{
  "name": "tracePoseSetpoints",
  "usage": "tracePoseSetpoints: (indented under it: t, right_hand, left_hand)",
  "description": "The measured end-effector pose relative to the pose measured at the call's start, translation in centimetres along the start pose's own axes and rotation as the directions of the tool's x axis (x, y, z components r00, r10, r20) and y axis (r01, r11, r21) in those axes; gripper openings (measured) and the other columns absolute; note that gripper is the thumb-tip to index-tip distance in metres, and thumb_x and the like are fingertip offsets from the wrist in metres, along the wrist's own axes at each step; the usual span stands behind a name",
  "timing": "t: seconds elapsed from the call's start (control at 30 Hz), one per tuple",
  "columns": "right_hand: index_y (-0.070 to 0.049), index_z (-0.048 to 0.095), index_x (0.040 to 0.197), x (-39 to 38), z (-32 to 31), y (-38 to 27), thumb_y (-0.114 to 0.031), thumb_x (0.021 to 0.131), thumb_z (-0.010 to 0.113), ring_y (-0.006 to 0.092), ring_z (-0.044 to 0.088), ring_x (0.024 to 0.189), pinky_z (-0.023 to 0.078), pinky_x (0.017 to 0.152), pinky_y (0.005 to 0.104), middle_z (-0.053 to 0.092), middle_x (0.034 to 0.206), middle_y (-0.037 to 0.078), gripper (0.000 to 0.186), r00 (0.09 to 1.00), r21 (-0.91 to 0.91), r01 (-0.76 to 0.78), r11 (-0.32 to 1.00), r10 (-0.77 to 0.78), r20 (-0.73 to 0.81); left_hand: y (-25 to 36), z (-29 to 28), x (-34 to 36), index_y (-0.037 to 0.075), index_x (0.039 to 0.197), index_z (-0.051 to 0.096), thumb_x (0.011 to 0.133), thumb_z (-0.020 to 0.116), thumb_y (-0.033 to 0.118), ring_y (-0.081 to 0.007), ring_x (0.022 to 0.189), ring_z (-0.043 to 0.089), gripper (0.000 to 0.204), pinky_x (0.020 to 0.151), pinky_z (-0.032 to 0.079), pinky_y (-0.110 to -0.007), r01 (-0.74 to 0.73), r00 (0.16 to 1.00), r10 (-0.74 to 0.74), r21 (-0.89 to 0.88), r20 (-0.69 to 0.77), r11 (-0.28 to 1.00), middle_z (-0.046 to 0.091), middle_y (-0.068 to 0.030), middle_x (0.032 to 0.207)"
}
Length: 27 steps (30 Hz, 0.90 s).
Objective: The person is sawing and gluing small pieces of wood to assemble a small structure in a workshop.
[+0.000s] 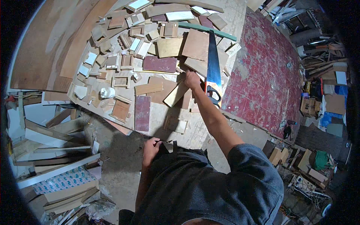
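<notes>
My right hand [192, 80] reaches out over the workbench [195, 133] and grips a pale flat wooden board [175, 95] by its upper end. Just to the right of that hand lies a hand saw [213, 62] with a dark blade and an orange-and-black handle. My left hand [151, 147] is down at my waist by the near edge of the bench, fingers curled on the dark fabric of my clothing. Several small wooden offcuts and little frames cover the bench top, among them a dark red panel [142, 112].
A large curved plywood sheet [48, 45] lies at the far left. Planks and scrap boards [56, 157] are piled on the floor to my left. A worn red tiled surface [262, 75] adjoins the bench on the right, with boxes and clutter [315, 105] beyond.
</notes>
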State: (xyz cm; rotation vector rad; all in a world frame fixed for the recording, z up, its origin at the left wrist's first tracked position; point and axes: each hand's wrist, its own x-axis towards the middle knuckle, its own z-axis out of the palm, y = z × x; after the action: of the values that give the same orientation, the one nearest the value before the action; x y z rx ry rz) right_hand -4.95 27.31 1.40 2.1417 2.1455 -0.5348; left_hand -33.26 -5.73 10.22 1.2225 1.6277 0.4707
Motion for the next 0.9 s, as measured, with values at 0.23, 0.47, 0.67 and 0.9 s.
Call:
tracePoseSetpoints:
  t: [0.23,0.47,0.67,0.9]
  right_hand:
    - [-0.007,0.059,0.112,0.1,0.9,2.6,-0.015,0.083,0.063,0.0362,0.070,0.088,0.058,0.070,0.0452,0.065,0.106,0.019,0.030,0.969,-0.124,0.246,0.961,-0.246,0.018]
    - [-0.006,0.059,0.109,-0.6,-0.2,1.9,-0.013,0.086,0.060,0.0363,0.070,0.089,0.057,0.071,0.0469,0.064,0.106,0.020,0.024,0.929,-0.139,0.370,0.918,-0.363,0.075]
    - [-0.005,0.062,0.101,1.4,-0.5,3.8,-0.011,0.075,0.066,0.0377,0.068,0.093,0.055,0.077,0.0470,0.068,0.095,0.021,0.027,0.943,0.046,0.287,0.957,-0.290,0.163]
    - [-0.006,0.068,0.101,1.4,-3.2,5.0,-0.007,0.066,0.066,0.0379,0.067,0.091,0.053,0.075,0.0452,0.070,0.096,0.019,0.034,0.979,0.323,0.196,0.926,-0.202,-0.015]
  left_hand:
    - [1.5,-0.8,0.9,0.001,0.100,0.072,0.084,0.075,0.017,-0.0268,0.072,0.069,0.024,0.067,0.053,-0.036,0.014,1.000,-0.015,0.120,0.010,0.993,0.072,-0.0180,0.086]
    - [0.8,-1.1,-1.0,0.001,0.102,0.071,0.085,0.074,0.017,-0.0296,0.078,0.069,0.024,0.071,0.053,-0.037,0.054,0.998,-0.051,0.112,-0.029,0.992,0.072,-0.0176,0.091]
    - [-0.5,-0.3,-1.5,0.002,0.100,0.071,0.084,0.074,0.020,-0.0299,0.077,0.069,0.024,0.071,0.053,-0.038,-0.032,0.999,0.035,0.088,-0.026,0.996,0.072,-0.0180,0.090]
    - [-0.9,-0.2,-2.3,0.002,0.100,0.071,0.084,0.074,0.023,-0.0299,0.072,0.068,0.026,0.066,0.052,-0.039,-0.008,0.998,0.014,0.085,-0.067,0.996,0.070,-0.0179,0.083]
